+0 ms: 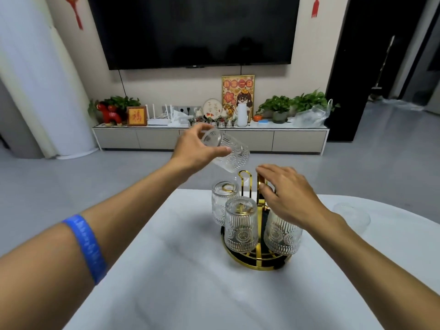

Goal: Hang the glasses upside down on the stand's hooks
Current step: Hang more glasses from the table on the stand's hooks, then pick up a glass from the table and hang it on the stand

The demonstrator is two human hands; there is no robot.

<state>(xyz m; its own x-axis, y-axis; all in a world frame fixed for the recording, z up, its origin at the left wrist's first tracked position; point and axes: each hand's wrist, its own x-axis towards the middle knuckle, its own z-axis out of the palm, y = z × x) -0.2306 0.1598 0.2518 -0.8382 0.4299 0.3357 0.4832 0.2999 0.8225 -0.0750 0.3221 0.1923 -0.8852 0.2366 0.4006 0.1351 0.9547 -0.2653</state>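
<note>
My left hand [197, 148] is closed round the base of a patterned glass [227, 151], fingers and thumb clamped on it, and I carry it tilted in the air, mouth slanting down toward 4 o'clock, just above the free hook [245, 175] at the 12 o'clock side of the stand [257, 260]. My right hand [285, 196] rests on the stand's gold centre handle [260, 184], fingers loosely curled over its top and thumb against its side, steadying it and holding nothing else.

Three glasses already hang mouth-down: one at 10 o'clock of the stand [223, 201], one at 7 o'clock nearest me [241, 225], and one at 4 o'clock [283, 234], partly under my right wrist. Another glass [352, 216] waits on the white bench [166, 282] at 3 o'clock, well apart from the stand; I can't tell how it sits.

To do this well, I judge I should finish turning the glass fully upside down before lowering it, centre its mouth over the hook's rounded tip, then bring it straight down so the rim doesn't knock the 10 o'clock glass beside it. I'd keep the right hand pressing on the handle so the stand doesn't rock, and let go only when the base sits on the hook.
</note>
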